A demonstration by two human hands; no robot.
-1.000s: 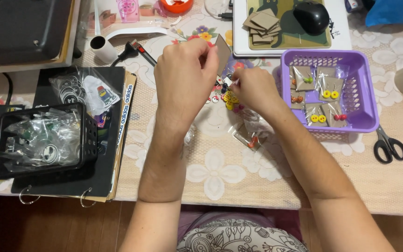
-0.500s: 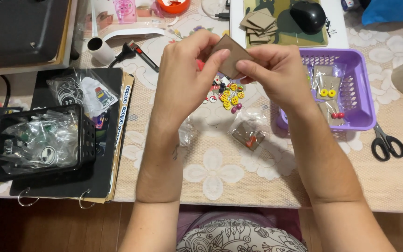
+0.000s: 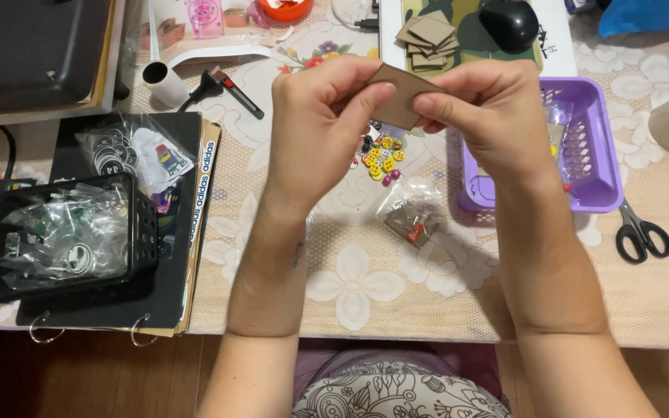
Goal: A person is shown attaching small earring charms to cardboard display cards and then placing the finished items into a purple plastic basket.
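Near edge of the surface: only forearms, nothing worked there. Mid-surface, a bagged card lies finished, loose beads beyond it unused. Above the beads, left hand and right hand each pinch one edge of a brown card, fingers pressed on it, card held off the surface; looks bare, unbagged. Right, purple basket with carded pieces. Far, card stack left to do.
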